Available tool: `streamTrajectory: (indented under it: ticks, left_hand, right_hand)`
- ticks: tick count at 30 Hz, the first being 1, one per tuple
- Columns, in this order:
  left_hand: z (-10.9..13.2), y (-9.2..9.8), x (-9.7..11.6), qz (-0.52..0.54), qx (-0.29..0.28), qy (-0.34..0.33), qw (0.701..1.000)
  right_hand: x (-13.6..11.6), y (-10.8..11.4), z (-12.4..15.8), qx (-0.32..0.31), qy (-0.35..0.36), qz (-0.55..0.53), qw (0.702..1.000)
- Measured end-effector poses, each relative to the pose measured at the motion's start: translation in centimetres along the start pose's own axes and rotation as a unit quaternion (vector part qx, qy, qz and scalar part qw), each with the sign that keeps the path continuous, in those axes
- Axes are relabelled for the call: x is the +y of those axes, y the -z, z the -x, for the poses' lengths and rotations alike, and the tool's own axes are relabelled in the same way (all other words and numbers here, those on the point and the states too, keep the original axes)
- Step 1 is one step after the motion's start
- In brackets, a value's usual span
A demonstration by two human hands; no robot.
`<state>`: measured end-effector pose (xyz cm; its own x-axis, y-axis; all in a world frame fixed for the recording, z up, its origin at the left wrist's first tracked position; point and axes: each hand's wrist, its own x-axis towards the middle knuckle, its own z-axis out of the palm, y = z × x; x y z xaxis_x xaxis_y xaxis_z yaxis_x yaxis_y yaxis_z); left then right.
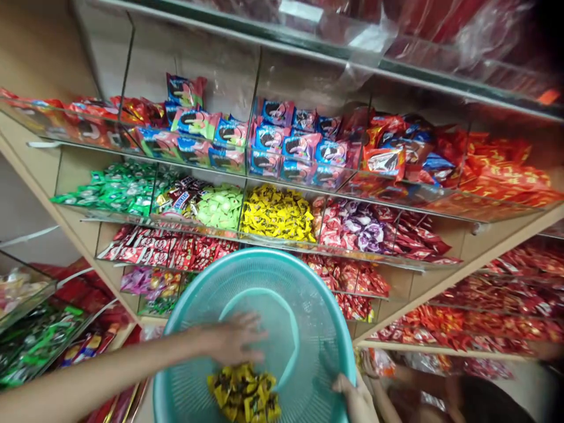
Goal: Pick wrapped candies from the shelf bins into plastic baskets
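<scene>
A teal plastic basket (200, 282) with slotted walls is tilted in front of me. Over its inside is my left hand (240, 339), fingers stretched apart, slightly blurred and holding nothing. Just below that hand, a pile of yellow-and-black wrapped candies (247, 393) lies in the lower part of the basket. My right hand (352, 396) grips the basket's right rim, its thumb over the edge. Beyond the basket, similar yellow wrapped candies (277, 214) fill a shelf compartment.
Glass-fronted shelves (207, 226) hold green-wrapped candies (117, 188), blue-and-pink packets (286, 141) and red packets (506, 167). More red candies (484, 323) fill shelves at right. Another person's arm (414, 382) shows at lower right. Green packets (39, 335) lie in a left bin.
</scene>
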<state>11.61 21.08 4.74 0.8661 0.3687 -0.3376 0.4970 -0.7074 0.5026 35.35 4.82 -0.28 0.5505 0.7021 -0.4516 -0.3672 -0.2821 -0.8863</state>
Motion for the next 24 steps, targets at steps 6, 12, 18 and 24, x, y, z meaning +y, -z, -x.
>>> streamTrajectory:
  ticks: [6, 12, 18, 24]
  left_hand:
    - [1.5, 0.3, -1.3, 0.006, -0.063, 0.177, 0.982]
    - [3.5, -1.7, 1.8, 0.071, -0.173, 0.169, 0.968]
    - [-0.4, -2.8, 3.5, -0.023, -0.027, 0.006, 0.999]
    - [-0.8, -2.7, 2.6, 0.011, -0.118, -0.023, 0.993]
  right_hand:
    - [-1.8, -1.5, 1.3, -0.040, -0.032, -0.111, 0.993]
    - [-2.1, -1.6, 1.2, -0.039, -0.018, -0.106, 0.993]
    - [-2.1, -1.7, 1.3, -0.044, -0.028, -0.114, 0.992]
    - [-0.7, -0.8, -0.6, 0.005, 0.029, -0.014, 0.999]
